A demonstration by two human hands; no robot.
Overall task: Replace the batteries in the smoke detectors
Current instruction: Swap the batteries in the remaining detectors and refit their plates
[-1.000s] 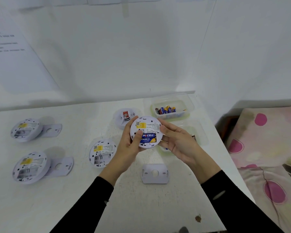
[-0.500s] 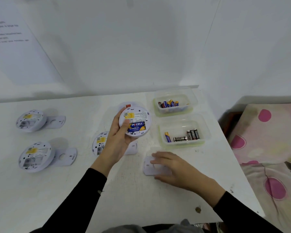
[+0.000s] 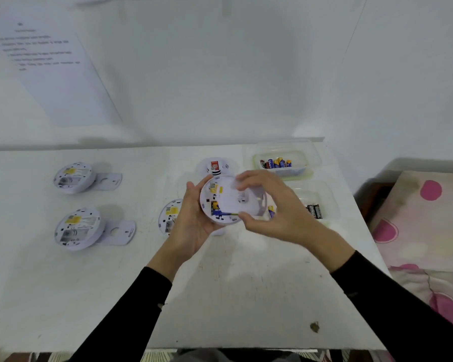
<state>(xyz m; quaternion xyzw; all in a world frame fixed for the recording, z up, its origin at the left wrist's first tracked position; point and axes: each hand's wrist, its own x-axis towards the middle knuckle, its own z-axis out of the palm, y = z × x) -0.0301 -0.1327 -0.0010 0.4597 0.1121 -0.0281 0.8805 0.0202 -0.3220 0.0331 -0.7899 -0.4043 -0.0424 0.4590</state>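
Over the middle of the white table (image 3: 233, 296), my left hand (image 3: 191, 228) grips a round white smoke detector (image 3: 213, 205), back side up. A blue and yellow battery shows in its bay. My right hand (image 3: 283, 212) pinches a white cover plate (image 3: 246, 198) and holds it on the detector's right part; the plate is blurred. Three more detectors lie back up at the far left (image 3: 72, 177), the near left (image 3: 76, 228) and behind my left hand (image 3: 169, 215). Another detector (image 3: 216, 165) lies at the back.
Two cover plates (image 3: 110, 181) (image 3: 120, 232) lie beside the left detectors. A clear tub (image 3: 309, 158) of blue and yellow batteries stands at the back right, a second tub (image 3: 324, 194) with black batteries in front of it. A pink-spotted cloth (image 3: 424, 218) lies past the table's right edge.
My right hand has lifted the cover plate off the table and brought it onto the detector. My left hand has kept the detector and tilted it a little.
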